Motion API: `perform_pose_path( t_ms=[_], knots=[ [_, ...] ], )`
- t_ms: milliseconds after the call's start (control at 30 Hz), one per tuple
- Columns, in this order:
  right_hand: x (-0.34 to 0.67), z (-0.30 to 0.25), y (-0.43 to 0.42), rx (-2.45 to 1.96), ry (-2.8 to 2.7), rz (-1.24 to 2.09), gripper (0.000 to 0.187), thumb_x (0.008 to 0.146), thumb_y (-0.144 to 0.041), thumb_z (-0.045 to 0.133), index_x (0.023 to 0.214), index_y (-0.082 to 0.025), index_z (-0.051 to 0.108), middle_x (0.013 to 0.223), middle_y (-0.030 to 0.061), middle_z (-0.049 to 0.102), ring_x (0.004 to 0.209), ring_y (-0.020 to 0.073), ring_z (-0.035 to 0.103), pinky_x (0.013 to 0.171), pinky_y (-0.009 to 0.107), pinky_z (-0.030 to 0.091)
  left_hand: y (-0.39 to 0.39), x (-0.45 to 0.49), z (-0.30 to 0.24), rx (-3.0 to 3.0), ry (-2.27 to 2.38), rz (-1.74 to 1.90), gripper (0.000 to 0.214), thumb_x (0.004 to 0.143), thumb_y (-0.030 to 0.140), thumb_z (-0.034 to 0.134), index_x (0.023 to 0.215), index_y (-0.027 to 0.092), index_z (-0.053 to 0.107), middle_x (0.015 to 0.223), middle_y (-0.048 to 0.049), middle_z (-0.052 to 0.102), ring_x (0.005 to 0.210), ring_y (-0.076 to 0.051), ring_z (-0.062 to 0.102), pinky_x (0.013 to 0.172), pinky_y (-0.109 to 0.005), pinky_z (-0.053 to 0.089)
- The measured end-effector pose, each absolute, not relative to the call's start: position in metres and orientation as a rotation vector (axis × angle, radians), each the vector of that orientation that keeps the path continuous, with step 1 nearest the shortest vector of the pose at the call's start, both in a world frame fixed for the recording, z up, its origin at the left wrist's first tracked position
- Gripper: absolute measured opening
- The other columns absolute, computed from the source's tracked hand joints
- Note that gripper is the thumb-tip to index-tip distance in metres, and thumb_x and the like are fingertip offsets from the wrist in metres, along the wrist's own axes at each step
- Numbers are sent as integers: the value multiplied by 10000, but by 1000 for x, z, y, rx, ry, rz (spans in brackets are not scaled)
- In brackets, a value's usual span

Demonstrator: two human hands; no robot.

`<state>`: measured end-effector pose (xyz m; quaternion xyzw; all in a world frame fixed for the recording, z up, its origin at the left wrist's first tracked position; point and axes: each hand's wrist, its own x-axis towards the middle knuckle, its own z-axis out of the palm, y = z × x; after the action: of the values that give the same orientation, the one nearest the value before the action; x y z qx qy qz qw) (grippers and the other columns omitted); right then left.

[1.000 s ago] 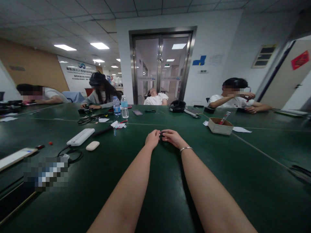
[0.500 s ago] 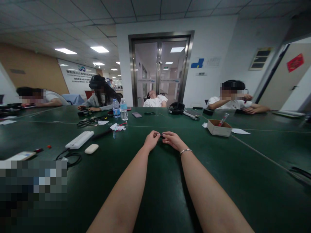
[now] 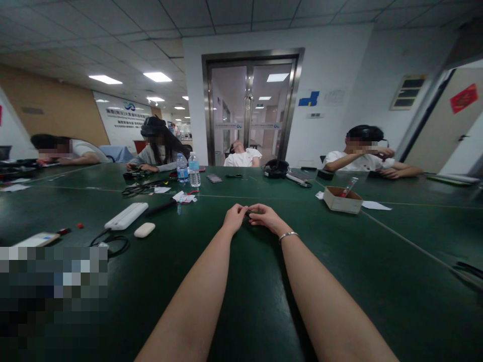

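Observation:
Both my arms stretch out over the dark green table (image 3: 264, 301). My left hand (image 3: 234, 218) and my right hand (image 3: 264, 217) meet at the fingertips, both pinched on a small dark object (image 3: 248, 213) just above the tabletop. The object is too small and too covered by fingers to name. A silver bracelet (image 3: 288, 235) circles my right wrist.
To the left lie a white power strip (image 3: 126, 215), a white oval case (image 3: 144, 230) and black cables (image 3: 113, 241). Two water bottles (image 3: 193, 170) stand farther back. An open cardboard box (image 3: 342, 199) sits to the right. Several people sit at the far side.
My hands stay joined on the small object with slight finger movement; they closed together again after parting a little. The camera view shifted slightly.

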<state>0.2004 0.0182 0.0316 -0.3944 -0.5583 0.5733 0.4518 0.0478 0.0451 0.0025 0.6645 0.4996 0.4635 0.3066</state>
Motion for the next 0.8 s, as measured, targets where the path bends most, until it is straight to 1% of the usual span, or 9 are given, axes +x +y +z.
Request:
perform_pose_path(
  t_ms=[100, 167, 267, 400, 500, 600, 667, 800],
  knots=[
    [195, 30, 20, -1024, -1457, 1325, 268, 697, 5, 675, 915, -121, 581, 792, 18, 597, 515, 77, 599, 483, 157, 540, 41, 46, 6, 1825, 1375, 1216, 348, 795, 503, 480, 789, 169, 574, 741, -34, 621, 653, -135, 553, 576, -228, 397],
    [193, 28, 21, -1035, -1509, 1275, 225, 714, -18, 664, 899, -111, 578, 749, 9, 594, 465, 62, 575, 436, 135, 512, 37, 46, 8, 1859, 1414, 1197, 383, 776, 547, 481, 763, 175, 569, 721, -28, 617, 638, -137, 541, 573, -231, 385],
    [191, 26, 21, -1047, -1535, 1220, 160, 742, -72, 655, 874, -106, 572, 680, -6, 587, 432, 60, 558, 391, 118, 478, 30, 48, 12, 1868, 1489, 1160, 404, 772, 572, 465, 731, 182, 564, 681, -18, 604, 612, -139, 523, 571, -233, 376],
    [188, 26, 16, -1057, -1497, 1181, 161, 732, -70, 662, 855, -115, 569, 613, -27, 574, 413, 67, 552, 374, 122, 468, 20, 51, 15, 1911, 1548, 1109, 435, 808, 575, 385, 715, 191, 565, 687, -32, 601, 633, -156, 524, 600, -245, 382],
    [187, 27, 10, -1080, -1491, 1172, 139, 733, -60, 657, 832, -115, 576, 565, -31, 568, 405, 72, 547, 368, 126, 463, 14, 50, 16, 1917, 1515, 1136, 367, 829, 513, 403, 775, 194, 576, 783, -50, 625, 714, -171, 547, 649, -257, 399],
    [187, 29, 4, -1093, -1520, 1164, 127, 736, -51, 656, 826, -108, 588, 556, -25, 570, 409, 76, 549, 371, 128, 462, 11, 48, 15, 1860, 1442, 1230, 194, 835, 354, 463, 843, 197, 577, 873, -43, 632, 795, -161, 561, 706, -254, 409],
    [187, 29, 2, -1103, -1535, 1168, 129, 736, -35, 652, 832, -100, 595, 566, -20, 576, 414, 75, 551, 373, 126, 461, 10, 46, 15, 1833, 1404, 1232, 136, 825, 284, 480, 836, 194, 581, 866, -34, 635, 794, -153, 566, 713, -251, 412],
    [187, 32, 4, -1160, -1537, 1178, 128, 733, -13, 644, 830, -87, 606, 573, -10, 582, 398, 70, 539, 362, 125, 448, 12, 45, 16, 1832, 1428, 1178, 160, 823, 306, 483, 818, 184, 587, 826, -37, 636, 751, -156, 567, 667, -250, 411]
  ],
)
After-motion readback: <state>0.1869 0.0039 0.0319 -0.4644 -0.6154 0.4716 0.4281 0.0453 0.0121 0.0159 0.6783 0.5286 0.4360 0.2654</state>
